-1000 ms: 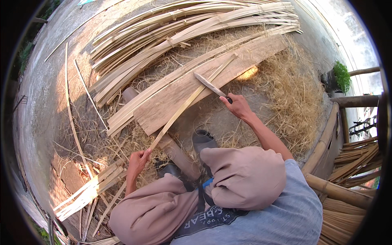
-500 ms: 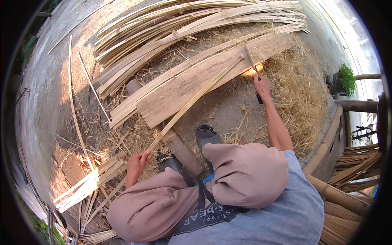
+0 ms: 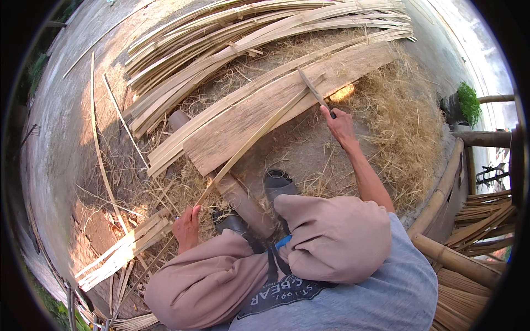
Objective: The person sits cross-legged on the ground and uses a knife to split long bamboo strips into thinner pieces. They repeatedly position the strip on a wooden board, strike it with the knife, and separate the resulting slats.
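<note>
My left hand (image 3: 186, 225) is closed on the near end of a long pale bamboo strip (image 3: 251, 144). That strip slants up to the right, over a flat wooden board (image 3: 237, 129). In my right hand (image 3: 339, 124) is a knife (image 3: 313, 87), gripped by its dark handle. Its blade points up and left and lies across the strip close to the far end; whether the edge touches the strip I cannot tell. More long strips (image 3: 182, 140) lie along the board's far edge. The board's left part rests over a round pole (image 3: 243, 201) between my feet.
A large stack of bamboo strips (image 3: 221, 49) lies beyond the board. Curly shavings (image 3: 400, 127) are heaped at the right. Shorter split pieces (image 3: 124, 248) lie by my left knee. Bamboo rails (image 3: 441, 251) stand at the right, near a potted green plant (image 3: 468, 105).
My right hand has moved left and slightly nearer, bringing the knife blade over to the strip's far end. The strip has shifted slightly toward me with my left hand.
</note>
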The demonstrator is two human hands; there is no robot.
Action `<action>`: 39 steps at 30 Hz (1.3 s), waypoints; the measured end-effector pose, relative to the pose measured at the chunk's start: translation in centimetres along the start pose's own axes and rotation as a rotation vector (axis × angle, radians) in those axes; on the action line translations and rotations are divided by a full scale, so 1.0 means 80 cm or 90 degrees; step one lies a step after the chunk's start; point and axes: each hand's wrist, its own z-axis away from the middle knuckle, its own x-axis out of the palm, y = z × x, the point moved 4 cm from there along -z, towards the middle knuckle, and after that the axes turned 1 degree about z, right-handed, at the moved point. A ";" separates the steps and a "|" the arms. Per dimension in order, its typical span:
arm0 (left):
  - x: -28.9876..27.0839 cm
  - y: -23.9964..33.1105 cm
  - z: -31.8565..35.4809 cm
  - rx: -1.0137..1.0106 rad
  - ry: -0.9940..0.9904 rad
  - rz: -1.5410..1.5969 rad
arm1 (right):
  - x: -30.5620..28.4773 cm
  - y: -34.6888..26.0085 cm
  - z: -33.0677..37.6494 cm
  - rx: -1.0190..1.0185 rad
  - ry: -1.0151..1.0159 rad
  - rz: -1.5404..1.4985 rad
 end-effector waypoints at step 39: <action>-0.013 0.018 -0.050 0.031 -0.110 0.220 | 0.013 0.056 -0.022 0.143 0.107 -0.170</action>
